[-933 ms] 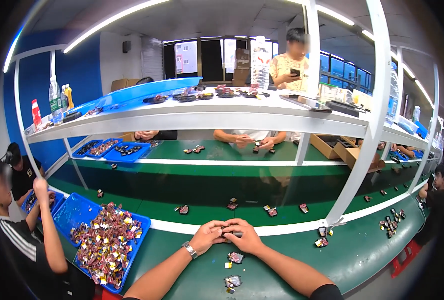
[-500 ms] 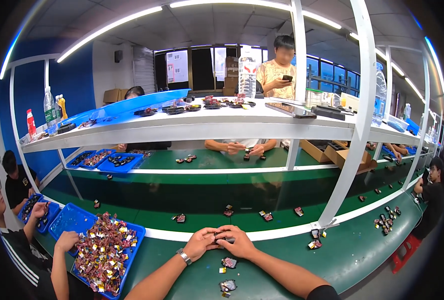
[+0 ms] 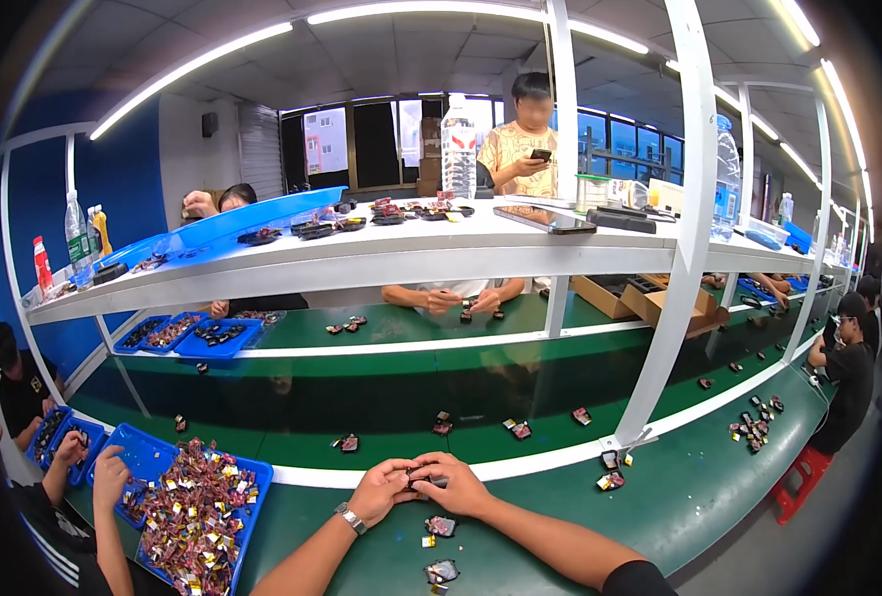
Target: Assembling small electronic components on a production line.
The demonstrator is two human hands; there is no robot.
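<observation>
My left hand (image 3: 379,490), with a metal watch on its wrist, and my right hand (image 3: 453,487) meet over the green bench near its white front rail. Between their curled fingers they grip a small black plastic part (image 3: 427,482), mostly covered, so its exact kind does not show. Just below my hands on the bench lies a small black casing with a reddish circuit board (image 3: 441,525), a white-and-yellow piece (image 3: 429,541) beside it. Closer to me rests another black-rimmed casing (image 3: 442,571) with a pale, shiny middle.
At left a blue tray (image 3: 262,475) is heaped with small red boards bearing white-and-yellow pieces; a co-worker's hand (image 3: 112,477) is above it. A white shelf post (image 3: 649,328) rises ahead. Small assemblies (image 3: 612,481) lie to the right, others on the dark green strip (image 3: 481,407) beyond the rail.
The whole scene has slid slightly left in view. My fingers have shifted a little around the black part. The co-worker's hand at left has lifted from the heaped tray.
</observation>
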